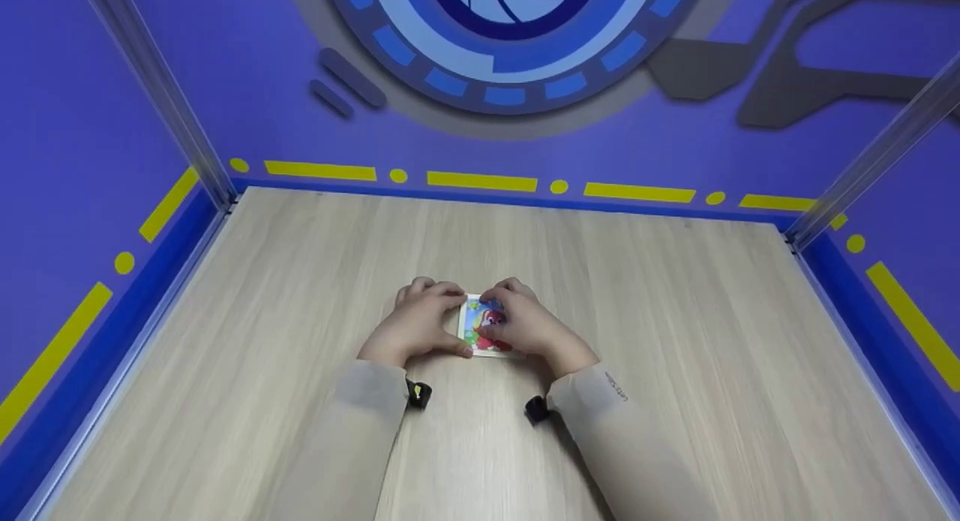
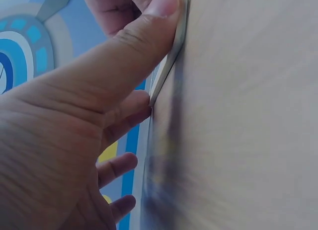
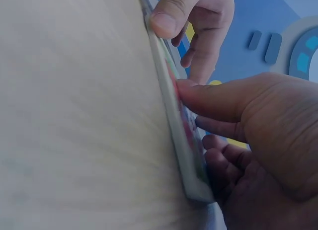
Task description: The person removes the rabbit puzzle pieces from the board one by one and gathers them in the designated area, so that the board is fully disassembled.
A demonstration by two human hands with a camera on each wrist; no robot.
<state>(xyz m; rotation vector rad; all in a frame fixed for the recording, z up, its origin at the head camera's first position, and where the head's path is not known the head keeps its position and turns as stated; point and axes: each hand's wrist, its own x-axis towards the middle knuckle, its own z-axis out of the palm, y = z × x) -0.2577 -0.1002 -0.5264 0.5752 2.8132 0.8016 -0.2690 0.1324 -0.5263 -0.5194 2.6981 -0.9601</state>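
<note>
A small, thin picture board (image 1: 472, 322) with a pale rim and a bright cartoon print, partly red, lies on the wooden table between both hands. My left hand (image 1: 420, 322) grips its left side, thumb at the near corner and index finger at the far one; the other fingers are spread beyond it. On the printed face rests the thumb of my right hand (image 1: 529, 322), while that hand's fingers curl at the far edge. The right wrist view shows the board's pale side (image 3: 171, 111) edge-on. The right hand covers much of the print's right part.
A light wood tabletop (image 1: 675, 371) surrounds the hands. Blue-purple panels with yellow dashes (image 1: 480, 181) stand at the back and both sides, joined by metal posts (image 1: 161, 86) at the corners. Dark wrist devices (image 1: 418, 393) sit at the sleeve cuffs.
</note>
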